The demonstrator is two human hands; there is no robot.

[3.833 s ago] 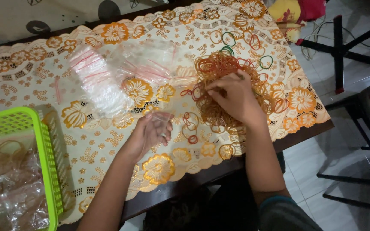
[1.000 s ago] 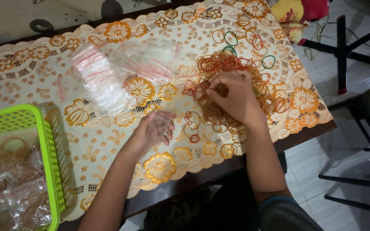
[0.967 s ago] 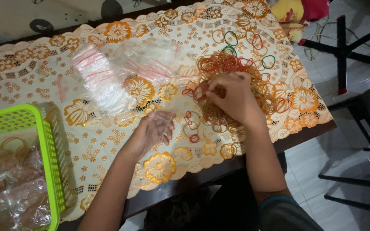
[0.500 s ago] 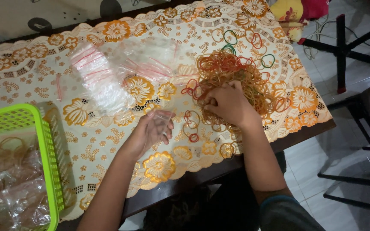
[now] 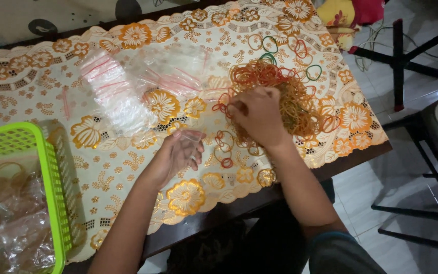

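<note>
Reaching into the rubber band pile [image 5: 280, 94], the right hand [image 5: 257, 114] pinches bands with closed fingers; the left hand [image 5: 178, 155], nearer the person, holds a small clear bag [image 5: 192, 138].

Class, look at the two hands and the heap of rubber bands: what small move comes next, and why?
Probably the right hand lifts its pinch of bands from the rubber band pile across to the small clear bag that the left hand holds. It rests closed on the pile, and the green basket holds filled bags.
</note>
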